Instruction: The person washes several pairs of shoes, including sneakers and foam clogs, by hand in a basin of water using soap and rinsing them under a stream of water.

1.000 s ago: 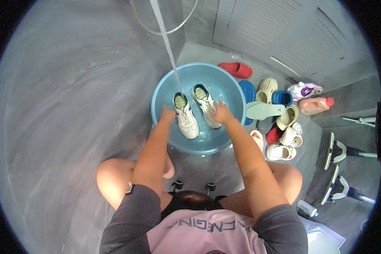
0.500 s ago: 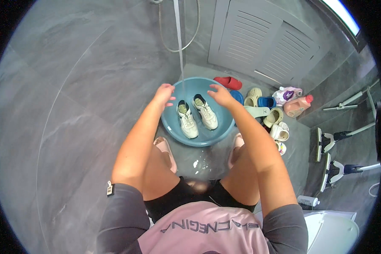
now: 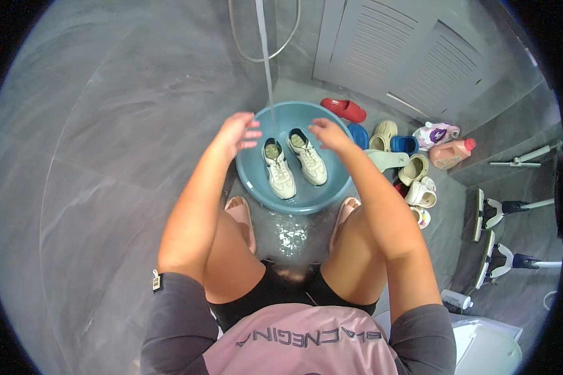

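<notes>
A round blue basin (image 3: pixel 248 185) stands on the floor between my feet. Inside it lie two white sneakers side by side, the left sneaker (image 3: pixel 280 177) and the right sneaker (image 3: pixel 310 164), toes toward me. From above, a stream of water (image 3: pixel 266 62) falls into the basin's far part, beside the left sneaker. My left hand (image 3: pixel 236 133) hovers over the basin's left rim, fingers apart and holding nothing. Over the opposite side hovers my right hand (image 3: pixel 331 134), also open and empty, its fingers pointing inward. Neither hand touches the sneakers.
Right of the basin lie a red slipper (image 3: pixel 344 110), several clogs (image 3: pixel 413 169) and a pink bottle with a red cap (image 3: pixel 451 154). Two floor mops (image 3: pixel 497 259) lean along the right wall. A shower hose (image 3: pixel 292 39) hangs behind. Wet floor (image 3: pixel 293 236) glistens before the basin.
The whole view has shifted slightly. My left hand has drawn a little outward with its fingers more spread. More water shows on the floor in front of the basin.
</notes>
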### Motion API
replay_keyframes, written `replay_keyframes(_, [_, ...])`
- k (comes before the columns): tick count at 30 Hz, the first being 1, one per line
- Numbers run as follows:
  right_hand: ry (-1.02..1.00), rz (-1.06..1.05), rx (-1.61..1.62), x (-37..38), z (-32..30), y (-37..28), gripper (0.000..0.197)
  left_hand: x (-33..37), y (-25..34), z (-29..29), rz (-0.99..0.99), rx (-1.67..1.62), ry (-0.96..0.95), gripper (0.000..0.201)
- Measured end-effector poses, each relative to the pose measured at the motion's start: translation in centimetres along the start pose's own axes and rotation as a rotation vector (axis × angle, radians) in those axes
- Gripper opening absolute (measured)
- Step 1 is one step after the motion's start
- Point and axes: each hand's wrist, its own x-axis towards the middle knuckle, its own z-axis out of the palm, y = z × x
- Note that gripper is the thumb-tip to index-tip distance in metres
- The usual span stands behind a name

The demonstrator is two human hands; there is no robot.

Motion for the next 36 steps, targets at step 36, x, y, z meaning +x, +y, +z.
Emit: replay_keyframes(36, [-0.131,0.021,-0.022,3.4,1.6,1.4,0.054,5.8,0.6,2.7,-0.086,0.018,0.050,0.033])
